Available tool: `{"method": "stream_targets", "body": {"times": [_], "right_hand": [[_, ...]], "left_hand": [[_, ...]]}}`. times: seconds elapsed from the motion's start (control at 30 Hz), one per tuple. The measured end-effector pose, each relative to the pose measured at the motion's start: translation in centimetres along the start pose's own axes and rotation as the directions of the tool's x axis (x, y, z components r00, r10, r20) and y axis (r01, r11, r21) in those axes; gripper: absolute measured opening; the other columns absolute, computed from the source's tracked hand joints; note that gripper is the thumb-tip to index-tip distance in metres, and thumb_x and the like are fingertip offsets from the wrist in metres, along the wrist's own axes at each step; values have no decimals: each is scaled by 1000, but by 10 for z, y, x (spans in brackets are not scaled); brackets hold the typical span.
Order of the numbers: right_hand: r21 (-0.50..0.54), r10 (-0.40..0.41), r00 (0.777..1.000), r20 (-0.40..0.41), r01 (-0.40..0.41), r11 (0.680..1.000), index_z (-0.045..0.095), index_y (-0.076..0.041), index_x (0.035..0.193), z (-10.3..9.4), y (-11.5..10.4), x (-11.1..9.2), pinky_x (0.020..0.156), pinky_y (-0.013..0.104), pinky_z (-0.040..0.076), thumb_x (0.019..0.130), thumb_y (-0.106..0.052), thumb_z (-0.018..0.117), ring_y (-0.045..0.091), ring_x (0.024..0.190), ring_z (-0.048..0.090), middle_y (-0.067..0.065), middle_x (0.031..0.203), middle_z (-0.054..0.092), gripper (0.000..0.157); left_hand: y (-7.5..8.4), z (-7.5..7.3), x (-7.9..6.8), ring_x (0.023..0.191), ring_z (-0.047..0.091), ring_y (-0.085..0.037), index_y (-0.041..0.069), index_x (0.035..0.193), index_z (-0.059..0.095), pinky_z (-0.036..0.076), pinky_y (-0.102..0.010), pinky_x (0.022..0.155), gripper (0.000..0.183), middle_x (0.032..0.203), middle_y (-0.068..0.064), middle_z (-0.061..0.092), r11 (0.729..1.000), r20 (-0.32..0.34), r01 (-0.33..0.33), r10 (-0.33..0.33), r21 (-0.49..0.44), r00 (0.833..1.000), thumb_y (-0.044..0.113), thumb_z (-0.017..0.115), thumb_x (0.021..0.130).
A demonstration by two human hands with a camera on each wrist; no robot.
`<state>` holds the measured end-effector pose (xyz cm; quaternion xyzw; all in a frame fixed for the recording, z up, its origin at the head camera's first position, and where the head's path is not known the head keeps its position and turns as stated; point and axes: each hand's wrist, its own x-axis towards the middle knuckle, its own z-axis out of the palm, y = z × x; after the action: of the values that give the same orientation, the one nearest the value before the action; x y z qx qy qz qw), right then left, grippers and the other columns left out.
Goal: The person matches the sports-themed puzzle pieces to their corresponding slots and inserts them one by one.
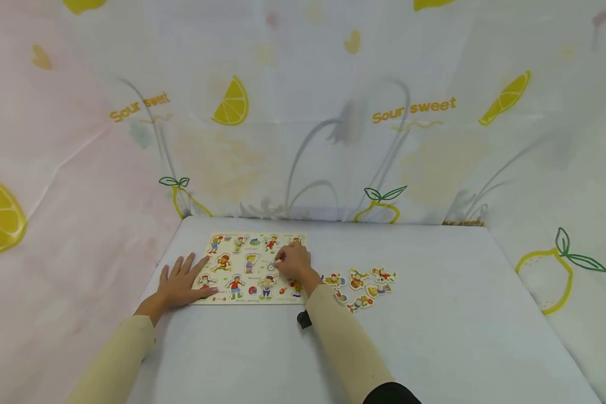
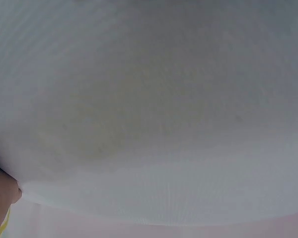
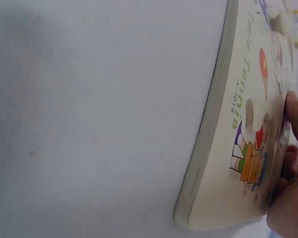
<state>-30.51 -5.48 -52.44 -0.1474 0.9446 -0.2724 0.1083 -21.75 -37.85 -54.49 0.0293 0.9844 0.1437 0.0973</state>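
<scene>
A cream puzzle board (image 1: pixel 247 283) with cartoon figures playing sports lies flat on the white table. My left hand (image 1: pixel 179 282) rests spread on its left edge, fingers straight. Over the right half of the board, my right hand (image 1: pixel 295 261) bends its fingers and pinches a small puzzle piece (image 3: pixel 285 124), mostly hidden by the fingers. In the right wrist view, the thumb and fingertips are right at the board's surface, near a table tennis figure (image 3: pixel 251 161). The left wrist view shows mainly white cloth and a bit of the hand (image 2: pixel 1 198).
Several loose figure pieces (image 1: pixel 357 279) lie in a group right of the board, beside my right forearm. A small black object (image 1: pixel 304 320) shows at that forearm's left side. A printed cloth backdrop (image 1: pixel 303 168) with lemons rises behind the white table (image 1: pixel 449 314).
</scene>
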Motion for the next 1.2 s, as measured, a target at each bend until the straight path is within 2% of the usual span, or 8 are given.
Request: {"method": "stream_targets", "body": {"times": [0.23, 0.37, 0.43, 0.53, 0.67, 0.83, 1.0, 1.2], "right_hand": [[47, 9, 1000, 16, -9, 999, 66, -18, 100, -17, -1, 2, 101, 46, 36, 88, -40, 71, 28, 123, 45, 9, 134, 47, 25], [126, -63, 996, 64, 54, 991, 61, -11, 122, -27, 7, -8, 105, 44, 40, 91, -37, 69, 28, 126, 47, 12, 141, 44, 42], [148, -120, 992, 41, 113, 982, 54, -7, 133, -30, 14, -15, 103, 44, 44, 93, -34, 67, 29, 125, 51, 14, 144, 43, 49], [73, -223, 974, -47, 226, 971, 45, -7, 144, -41, 25, -23, 105, 48, 45, 95, -35, 65, 32, 128, 53, 16, 151, 39, 60], [-191, -322, 939, -116, 297, 935, 30, -14, 155, -66, 51, -31, 112, 59, 34, 94, -48, 61, 38, 138, 43, 20, 161, 23, 76], [-347, -257, 948, -190, 180, 920, 18, -17, 159, -98, 100, -41, 117, 65, 15, 97, -53, 50, 44, 146, 28, 21, 165, 9, 79], [-321, -84, 967, -241, 3, 947, 15, -18, 160, -125, 140, -52, 119, 65, 4, 98, -58, 44, 47, 146, 22, 20, 166, -1, 79], [-273, 33, 971, -235, -98, 957, 8, -20, 160, -149, 172, -73, 118, 66, -2, 100, -62, 33, 49, 147, 15, 21, 165, -12, 78]], "left_hand": [[6, -3, 14, 147, -1, -53, 22, 159, 17, -9, -75, 110, 106, 163, -26, 6, 1000, -33, 4, -4, 19, 999, 81, 53, 79], [11, 5, 15, 147, -1, -54, 21, 159, 16, -7, -76, 109, 107, 163, -27, 5, 1000, 8, 2, -2, 8, 1000, 82, 52, 79], [11, 9, 12, 147, -1, -55, 20, 159, 15, -7, -76, 109, 108, 163, -28, 5, 1000, 31, 9, -10, 11, 999, 83, 51, 79], [10, 12, 8, 146, -1, -55, 19, 158, 18, -8, -76, 109, 106, 162, -29, 6, 1000, 11, 9, -9, -13, 1000, 80, 54, 79], [8, 11, 6, 147, -2, -54, 19, 158, 18, -10, -74, 110, 107, 163, -27, 5, 1000, 0, 11, -11, -24, 1000, 81, 53, 79], [3, 8, 2, 146, -1, -55, 18, 159, 17, -9, -76, 109, 109, 163, -28, 5, 1000, 24, 19, -19, 0, 1000, 83, 52, 78], [-2, -1, -2, 146, -2, -56, 20, 159, 17, -11, -76, 108, 107, 163, -29, 5, 1000, 14, 19, -19, 11, 1000, 82, 53, 78], [-2, 3, -3, 146, -1, -56, 21, 158, 19, -10, -76, 108, 106, 162, -29, 6, 1000, -8, -8, 8, -22, 1000, 81, 53, 79]]}}
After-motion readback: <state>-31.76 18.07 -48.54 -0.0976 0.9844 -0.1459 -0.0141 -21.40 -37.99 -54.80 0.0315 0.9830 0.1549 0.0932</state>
